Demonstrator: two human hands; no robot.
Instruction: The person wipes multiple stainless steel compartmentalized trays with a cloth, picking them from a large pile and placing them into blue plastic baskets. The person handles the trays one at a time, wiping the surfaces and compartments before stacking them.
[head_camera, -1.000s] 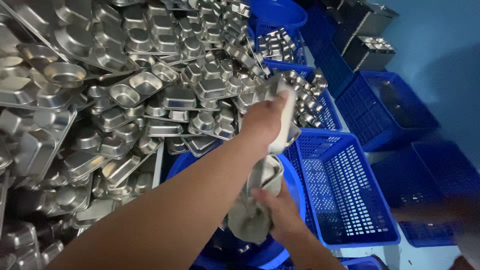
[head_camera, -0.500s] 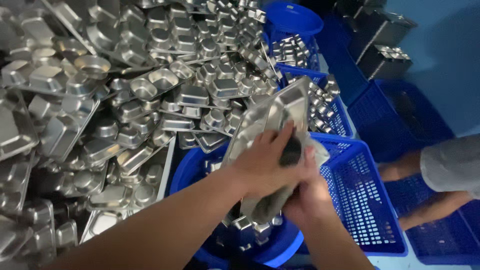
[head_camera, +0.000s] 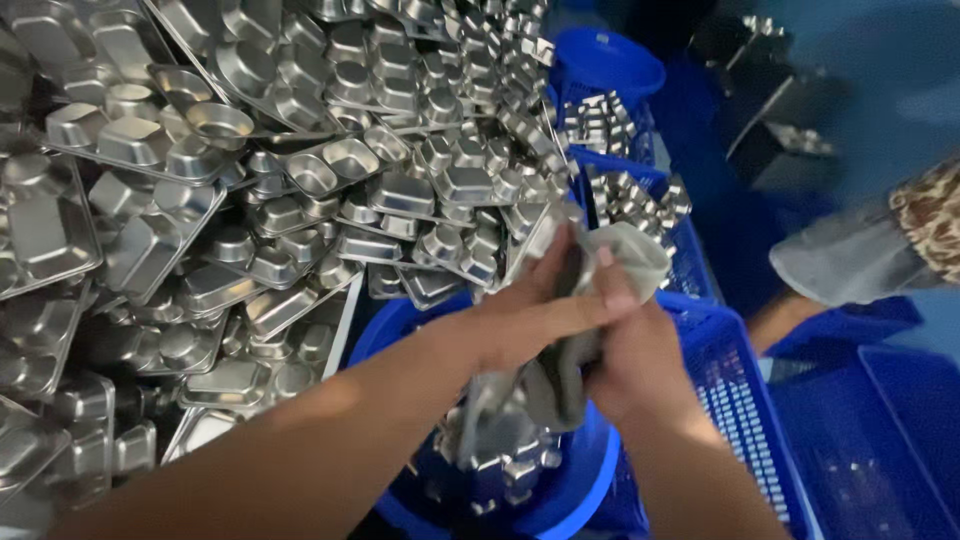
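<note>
1. Directly below both hands sits a round blue tub (head_camera: 575, 490), and small stamped metal trays lie heaped in its bottom.
2. Just right of the right hand (head_camera: 640, 365) is a blue slatted crate (head_camera: 740, 400); the part of it that shows looks bare, though the forearm hides its near end.
3. Beyond the hands, a second blue crate (head_camera: 690, 245) holds stacked metal pieces (head_camera: 630, 200), and a further blue round tub (head_camera: 610, 60) stands behind that.
4. Left of the left hand (head_camera: 520, 315), a great pile of compartment trays (head_camera: 250, 200) spreads out and rises right up to the fingers, crowding that whole side.
5. To the far right a co-worker's grey trouser leg (head_camera: 850, 255) and a patterned sleeve (head_camera: 930, 215) show above more blue crates (head_camera: 880, 440).
6. The left hand is curled over the upper edge of a metal tray (head_camera: 545, 235), gripping it together with a grey cloth (head_camera: 560, 385); its fingers are closed round both.
7. The right hand is clenched on the cloth from the other side, with the cloth's lower end hanging toward the tub; a pale fold (head_camera: 635, 255) of it lies over the tray top.
8. The tray stands nearly on end between the two hands, over the tub, mostly hidden by them.
9. Compared with half a second ago, more of the tray is wrapped in cloth and covered by the hands, and the co-worker's leg has come nearer on the right.
</note>
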